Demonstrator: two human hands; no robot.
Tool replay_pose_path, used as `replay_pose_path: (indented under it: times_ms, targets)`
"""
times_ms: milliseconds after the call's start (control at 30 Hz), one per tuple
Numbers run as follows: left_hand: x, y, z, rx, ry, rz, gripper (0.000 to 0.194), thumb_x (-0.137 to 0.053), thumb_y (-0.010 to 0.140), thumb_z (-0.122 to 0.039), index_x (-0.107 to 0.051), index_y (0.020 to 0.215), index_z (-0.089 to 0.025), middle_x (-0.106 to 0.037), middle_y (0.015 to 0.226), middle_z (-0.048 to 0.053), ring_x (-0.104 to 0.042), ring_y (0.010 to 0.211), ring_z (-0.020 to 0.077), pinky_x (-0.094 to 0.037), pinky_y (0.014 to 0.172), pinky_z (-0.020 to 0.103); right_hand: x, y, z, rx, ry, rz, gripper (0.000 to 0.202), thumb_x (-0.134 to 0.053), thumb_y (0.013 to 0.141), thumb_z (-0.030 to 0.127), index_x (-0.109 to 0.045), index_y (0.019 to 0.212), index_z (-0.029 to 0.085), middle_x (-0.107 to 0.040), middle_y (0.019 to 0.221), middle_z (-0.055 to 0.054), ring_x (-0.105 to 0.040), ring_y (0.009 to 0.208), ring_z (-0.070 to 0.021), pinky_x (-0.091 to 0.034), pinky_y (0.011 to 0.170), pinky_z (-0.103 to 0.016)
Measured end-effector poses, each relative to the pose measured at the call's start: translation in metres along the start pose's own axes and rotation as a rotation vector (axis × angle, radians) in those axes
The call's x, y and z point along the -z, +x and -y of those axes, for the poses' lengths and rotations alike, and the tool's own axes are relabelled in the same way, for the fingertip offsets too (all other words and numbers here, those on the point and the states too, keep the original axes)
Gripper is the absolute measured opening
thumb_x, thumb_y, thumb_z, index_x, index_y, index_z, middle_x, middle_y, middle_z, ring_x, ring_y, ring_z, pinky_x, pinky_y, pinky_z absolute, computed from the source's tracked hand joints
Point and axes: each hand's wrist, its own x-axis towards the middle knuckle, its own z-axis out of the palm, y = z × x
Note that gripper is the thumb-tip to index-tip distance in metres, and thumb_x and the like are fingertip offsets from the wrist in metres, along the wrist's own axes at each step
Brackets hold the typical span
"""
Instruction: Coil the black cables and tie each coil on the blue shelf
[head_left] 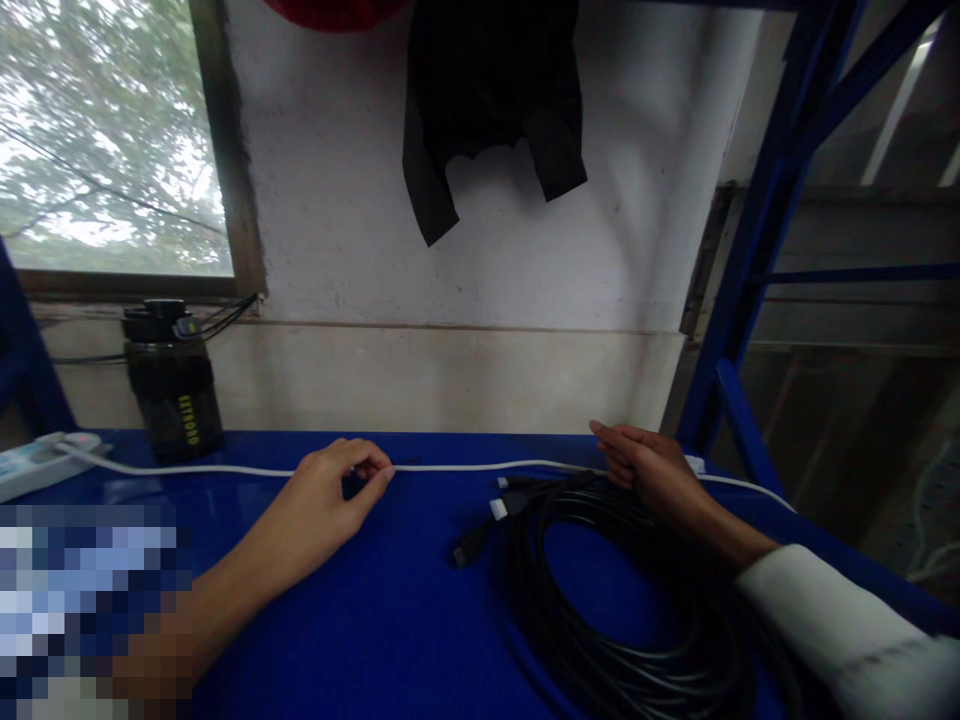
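Observation:
A thin white cable [472, 467] runs across the far side of a blue tabletop [390, 620]. My left hand [337, 490] pinches it between thumb and fingertips. To the right, my right hand [645, 465] has its fingers curled round the same cable, which comes out again by the wrist near a small white piece [696, 465]. The exact grip there is partly hidden. Below my right hand lies a thick coil of black cable [525, 580], its plugs [499, 508] pointing left, one with a pale tip.
A dark water bottle [172, 390] stands at the back left, beside a white power strip [45, 462]. Blue metal posts [757, 240] rise at the right. A black bag [495, 90] hangs on the wall above, and a window [112, 140] is at the upper left.

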Motion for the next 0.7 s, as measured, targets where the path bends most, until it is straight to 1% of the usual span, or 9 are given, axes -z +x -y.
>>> replay_pose_path:
  times_ms: [100, 200, 433, 700]
  targets:
    - [-0.0004, 0.0005, 0.0008, 0.002, 0.0, 0.003, 0.025, -0.056, 0.097, -0.038, -0.075, 0.093, -0.022, -0.076, 0.092, 0.004, -0.07, 0.088, 0.0241, -0.05, 0.082, 0.037, 0.0001, 0.0004, 0.0004, -0.055, 0.053, 0.009, 0.046, -0.085, 0.079, 0.06, -0.063, 0.07, 0.021, -0.042, 0.051, 0.005, -0.036, 0.043, -0.0104, -0.027, 0.043, -0.027]
    - [-0.0004, 0.0002, 0.0015, 0.0, -0.001, 0.002, 0.025, -0.056, 0.097, -0.037, -0.075, 0.093, -0.022, -0.076, 0.093, 0.004, -0.07, 0.089, 0.0242, -0.05, 0.083, 0.037, 0.0, 0.0003, 0.0015, -0.081, 0.083, 0.004, 0.044, -0.087, 0.078, 0.058, -0.064, 0.069, 0.021, -0.042, 0.051, 0.005, -0.036, 0.044, -0.0098, -0.026, 0.043, -0.027]
    - [-0.0007, 0.0001, 0.0022, -0.008, -0.015, 0.0, 0.024, -0.056, 0.097, -0.037, -0.075, 0.093, -0.022, -0.076, 0.092, 0.003, -0.07, 0.089, 0.0237, -0.05, 0.084, 0.038, -0.001, -0.0005, 0.0021, -0.102, 0.113, -0.003, 0.043, -0.088, 0.078, 0.056, -0.065, 0.069, 0.021, -0.042, 0.05, 0.005, -0.035, 0.043, -0.0096, -0.024, 0.043, -0.027]
    - [-0.0002, -0.0011, 0.0008, 0.003, -0.007, 0.004, 0.024, -0.056, 0.097, -0.038, -0.075, 0.093, -0.023, -0.076, 0.091, 0.003, -0.069, 0.087, 0.0239, -0.05, 0.082, 0.038, -0.0022, -0.0031, 0.0052, -0.109, 0.13, 0.008, 0.043, -0.089, 0.078, 0.055, -0.065, 0.069, 0.021, -0.04, 0.049, 0.006, -0.034, 0.043, -0.0089, -0.024, 0.043, -0.026]
